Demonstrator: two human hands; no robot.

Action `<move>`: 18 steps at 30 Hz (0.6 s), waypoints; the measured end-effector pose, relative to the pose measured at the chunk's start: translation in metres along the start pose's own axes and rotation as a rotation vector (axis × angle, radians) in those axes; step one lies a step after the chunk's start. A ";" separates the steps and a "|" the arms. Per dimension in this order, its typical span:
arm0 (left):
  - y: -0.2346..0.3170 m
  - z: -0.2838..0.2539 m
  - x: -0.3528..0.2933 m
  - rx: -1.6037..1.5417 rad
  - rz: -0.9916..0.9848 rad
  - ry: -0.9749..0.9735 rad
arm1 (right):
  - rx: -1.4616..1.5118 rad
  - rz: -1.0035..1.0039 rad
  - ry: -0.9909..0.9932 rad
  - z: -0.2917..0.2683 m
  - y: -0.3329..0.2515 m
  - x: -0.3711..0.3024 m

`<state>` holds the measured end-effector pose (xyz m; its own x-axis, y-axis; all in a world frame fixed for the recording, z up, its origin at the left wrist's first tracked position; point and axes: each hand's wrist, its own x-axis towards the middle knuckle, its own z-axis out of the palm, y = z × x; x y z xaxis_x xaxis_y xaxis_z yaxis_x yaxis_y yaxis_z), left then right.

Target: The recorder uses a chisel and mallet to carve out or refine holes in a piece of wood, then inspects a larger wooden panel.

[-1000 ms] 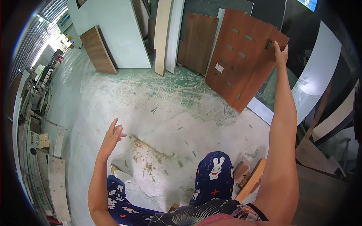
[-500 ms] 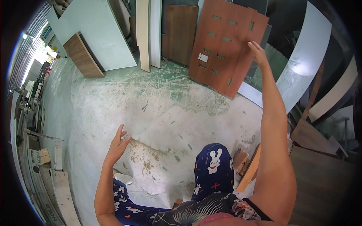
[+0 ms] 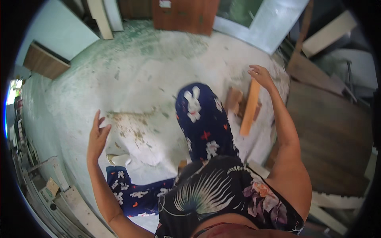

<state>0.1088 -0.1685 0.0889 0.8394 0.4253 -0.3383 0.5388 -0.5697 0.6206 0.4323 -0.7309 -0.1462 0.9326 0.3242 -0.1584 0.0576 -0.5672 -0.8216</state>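
Note:
My left hand hangs in the air over the floor at the left, fingers spread and nothing in them. My right hand is at the right with its fingers loosely bent and apart, and no object shows in it. In the picture it overlaps the top end of an orange-brown wooden strip; whether they touch is hard to tell. Beside the strip lie short brown wood blocks. The reddish-brown slotted board leans at the far side, its upper part cut off by the picture edge.
Pale panels and a dark wooden board lean at the far left. A light-framed glass panel stands at the far right. Dark brown boards lie at my right, and stacked metal strips at my left. My bent knee rises in the middle.
My right hand has come away from the slotted board, back toward me near the wooden strip. My view has tilted down. My left hand stays raised and spread.

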 end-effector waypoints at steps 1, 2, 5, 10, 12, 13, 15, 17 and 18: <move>0.001 0.002 -0.004 0.007 -0.008 -0.039 | -0.090 0.017 0.043 0.005 0.022 -0.034; 0.002 0.002 -0.004 0.039 0.009 -0.050 | -0.174 0.021 0.097 0.010 0.040 -0.061; 0.008 0.007 -0.011 0.081 0.030 -0.088 | -0.230 0.412 0.021 0.032 0.076 -0.138; 0.015 0.018 -0.023 0.125 0.064 -0.127 | -0.472 0.617 0.136 0.107 0.081 -0.199; 0.017 0.020 -0.029 0.131 0.045 -0.153 | -0.459 0.640 0.171 0.140 0.074 -0.200; 0.017 0.021 -0.032 0.135 0.049 -0.151 | -0.462 0.675 0.219 0.152 0.071 -0.199; 0.018 0.022 -0.038 0.111 0.042 -0.131 | -0.432 0.756 0.246 0.165 0.066 -0.192; 0.015 0.020 -0.045 0.113 0.043 -0.137 | -0.401 0.831 0.276 0.167 0.064 -0.191; 0.013 0.019 -0.049 0.093 0.050 -0.144 | -0.375 0.839 0.283 0.165 0.064 -0.191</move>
<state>0.0757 -0.2104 0.1005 0.8634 0.2935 -0.4103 0.4946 -0.6528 0.5737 0.1989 -0.7043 -0.2590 0.7708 -0.4640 -0.4366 -0.6030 -0.7525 -0.2648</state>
